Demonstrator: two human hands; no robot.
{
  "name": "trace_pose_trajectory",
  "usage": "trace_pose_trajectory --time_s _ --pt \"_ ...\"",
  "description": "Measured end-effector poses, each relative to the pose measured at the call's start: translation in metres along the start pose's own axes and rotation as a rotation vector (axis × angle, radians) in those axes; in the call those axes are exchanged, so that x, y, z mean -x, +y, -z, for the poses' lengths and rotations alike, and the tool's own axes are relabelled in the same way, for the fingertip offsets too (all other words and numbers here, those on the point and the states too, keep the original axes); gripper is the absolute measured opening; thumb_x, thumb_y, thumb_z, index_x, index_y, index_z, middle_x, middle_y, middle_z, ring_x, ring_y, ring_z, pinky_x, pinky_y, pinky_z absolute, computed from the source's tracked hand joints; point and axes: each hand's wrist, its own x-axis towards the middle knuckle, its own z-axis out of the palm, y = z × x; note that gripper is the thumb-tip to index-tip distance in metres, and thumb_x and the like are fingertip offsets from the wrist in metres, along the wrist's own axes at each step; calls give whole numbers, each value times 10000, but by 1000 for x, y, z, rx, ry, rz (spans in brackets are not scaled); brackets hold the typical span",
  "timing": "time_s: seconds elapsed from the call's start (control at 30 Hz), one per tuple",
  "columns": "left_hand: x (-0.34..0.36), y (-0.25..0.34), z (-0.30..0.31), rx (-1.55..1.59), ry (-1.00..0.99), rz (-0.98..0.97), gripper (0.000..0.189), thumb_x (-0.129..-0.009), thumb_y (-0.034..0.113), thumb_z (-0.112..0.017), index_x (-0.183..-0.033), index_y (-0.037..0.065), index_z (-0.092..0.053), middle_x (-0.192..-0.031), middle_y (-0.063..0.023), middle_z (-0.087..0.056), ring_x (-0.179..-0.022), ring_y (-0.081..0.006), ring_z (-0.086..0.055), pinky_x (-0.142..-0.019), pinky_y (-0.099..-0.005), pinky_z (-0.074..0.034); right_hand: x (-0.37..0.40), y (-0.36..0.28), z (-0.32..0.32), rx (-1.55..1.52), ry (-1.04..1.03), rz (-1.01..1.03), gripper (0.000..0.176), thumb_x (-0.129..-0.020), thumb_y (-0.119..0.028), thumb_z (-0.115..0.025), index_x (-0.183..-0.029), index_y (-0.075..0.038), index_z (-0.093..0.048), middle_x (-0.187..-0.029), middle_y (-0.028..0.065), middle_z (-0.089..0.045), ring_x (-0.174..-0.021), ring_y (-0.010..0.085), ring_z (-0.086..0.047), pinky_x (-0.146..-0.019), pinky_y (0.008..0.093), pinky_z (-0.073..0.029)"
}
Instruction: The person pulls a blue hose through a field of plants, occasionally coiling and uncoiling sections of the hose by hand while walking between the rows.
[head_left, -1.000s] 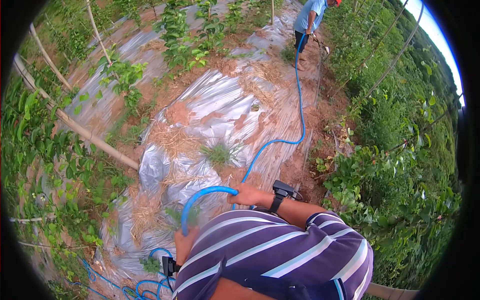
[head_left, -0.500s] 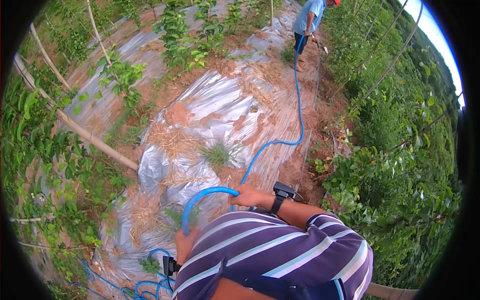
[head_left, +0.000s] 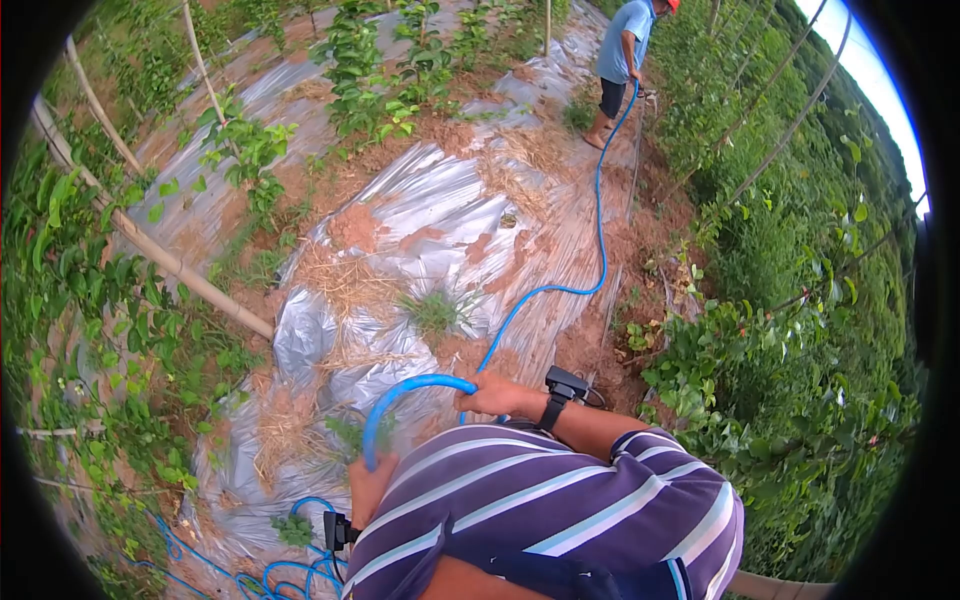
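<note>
A blue hose (head_left: 405,392) arcs between my two hands just in front of my striped shirt. My right hand (head_left: 497,396) grips it where it bends toward the ground ahead. My left hand (head_left: 368,486) holds the lower end of the arc by my waist. From my right hand the hose runs over silver plastic mulch (head_left: 440,225) up to another person (head_left: 622,55) in a blue shirt at the far end of the row. More hose lies in loose coils (head_left: 290,570) at my left foot.
Bamboo poles (head_left: 160,255) slant across the left, with leafy vines around them. Dense green plants (head_left: 790,370) fill the right side. Straw and red soil patch the mulch. A weed tuft (head_left: 435,308) grows mid-sheet.
Both my hands keep the same grip on the hose. The person at the far end has stepped slightly right and farther along the row, and the hose near them has shifted.
</note>
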Motion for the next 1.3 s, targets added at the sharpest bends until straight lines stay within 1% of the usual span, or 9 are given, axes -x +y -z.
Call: trace_pose_trajectory --time_s 0.2,0.47,0.7,0.8,1.0,1.1,1.2,1.27,1.3 --pt "-1 -3 1 7 15 12 245 -846 205 -770 -744 7 -671 -661 -14 -631 -639 -85 -540 -608 -302 -446 -5 2 -3 -4 16 9 245 -820 -284 -717 -886 -49 -727 -698 67 -646 -649 168 -579 -592 355 -458" --pt "3 12 2 8 -14 -1 221 -850 195 -764 -748 19 -678 -652 6 -616 -636 -74 -532 -603 -288 -442 -4 2 -3 -30 13 33 215 -821 -252 -702 -780 -41 -696 -617 36 -603 -576 131 -542 -543 333 -431" --pt "3 13 3 7 -22 -16 230 -857 201 -758 -740 19 -680 -659 9 -620 -637 -73 -533 -600 -287 -442 -1 -2 -2 -43 7 33 207 -821 -254 -701 -812 -47 -708 -648 39 -619 -613 135 -560 -567 337 -442" --pt "4 18 4 -14 -26 14 236 -860 208 -758 -743 16 -683 -664 9 -627 -635 -72 -534 -594 -288 -441 -3 0 -2 21 15 26 209 -821 -260 -698 -836 -53 -716 -674 43 -635 -643 145 -572 -592 345 -455" --pt "4 18 4 -14 -38 7 245 -863 216 -760 -746 15 -686 -667 10 -630 -631 -69 -534 -584 -286 -440 5 -11 0 52 14 -14 207 -819 -259 -699 -866 -59 -724 -711 59 -666 -677 155 -594 -637 353 -473" --pt "2 15 4 -21 -37 20 238 -862 214 -764 -753 17 -688 -667 13 -628 -630 -67 -529 -584 -284 -438 1 -2 0 38 17 27 208 -821 -256 -700 -887 -61 -728 -728 65 -684 -683 172 -604 -658 369 -483" --pt "1 12 4 1 -37 7 232 -860 208 -767 -755 19 -685 -666 14 -625 -626 -67 -523 -580 -284 -434 -1 6 2 82 71 111 197 -815 -243 -700 -879 -58 -725 -734 90 -688 -679 195 -607 -667 387 -490" --pt "1 12 4 -6 -34 -9 235 -860 204 -770 -750 18 -678 -668 15 -622 -627 -67 -519 -581 -283 -431 -4 11 5 156 97 158 194 -806 -232 -696 -860 -47 -712 -730 138 -673 -672 220 -608 -666 397 -491" --pt "1 11 4 -6 -33 -11 235 -860 204 -770 -750 18 -678 -668 15 -622 -627 -67 -519 -581 -283 -431 -3 11 5 156 97 160 194 -806 -232 -696 -860 -47 -712 -730 138 -673 -672 220 -608 -666 397 -491"
